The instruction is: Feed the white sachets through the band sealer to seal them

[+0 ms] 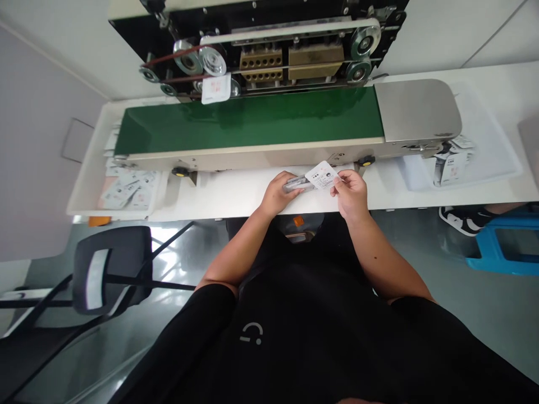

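My left hand (279, 194) is closed around a small stack of sachets (300, 183), seen edge-on, just above the front of the white table. Pinched by its edge in my right hand (350, 191) is a white printed sachet (322, 175) with rounded corners, its near corner in front of the stack. Both hands are in front of a band sealer with a green conveyor belt (252, 120). Another white sachet (216, 90) with reddish print hangs from the sealer's bands at the left, above the belt.
A white bin (84, 185) with several sachets stands at the left. At the right, a translucent bin (501, 151) holds more sachets (452, 168). A black chair (138, 252) is at lower left, and a blue stool (488, 247) and another person's sandalled foot (465, 219) at right.
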`<state>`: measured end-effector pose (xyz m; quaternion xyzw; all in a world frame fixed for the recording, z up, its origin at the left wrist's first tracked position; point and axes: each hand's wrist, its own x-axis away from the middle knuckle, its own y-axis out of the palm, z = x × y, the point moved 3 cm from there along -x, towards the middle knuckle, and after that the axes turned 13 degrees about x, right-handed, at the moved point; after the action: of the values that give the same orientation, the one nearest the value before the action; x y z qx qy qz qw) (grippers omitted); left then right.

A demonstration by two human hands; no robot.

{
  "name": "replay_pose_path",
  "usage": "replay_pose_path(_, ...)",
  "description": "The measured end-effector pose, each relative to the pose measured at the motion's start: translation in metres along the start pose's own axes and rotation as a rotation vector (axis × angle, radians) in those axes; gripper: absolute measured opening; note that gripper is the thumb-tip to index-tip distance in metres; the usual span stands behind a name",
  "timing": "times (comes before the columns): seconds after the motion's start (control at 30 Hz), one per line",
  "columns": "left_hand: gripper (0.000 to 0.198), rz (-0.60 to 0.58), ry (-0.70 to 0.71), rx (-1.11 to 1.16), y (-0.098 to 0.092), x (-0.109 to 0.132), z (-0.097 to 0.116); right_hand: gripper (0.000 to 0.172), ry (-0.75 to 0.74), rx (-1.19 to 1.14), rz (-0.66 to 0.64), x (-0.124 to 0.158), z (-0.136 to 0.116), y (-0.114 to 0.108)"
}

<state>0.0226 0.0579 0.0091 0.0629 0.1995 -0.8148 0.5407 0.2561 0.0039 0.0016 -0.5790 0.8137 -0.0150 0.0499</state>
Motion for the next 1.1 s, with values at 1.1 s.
replay_pose_path(1.1,0.027,-0.057,0.055,0.028,0.000,0.002,-0.001,0.020,0.266,0.014,0.096,-0.192,-0.127,-0.013)
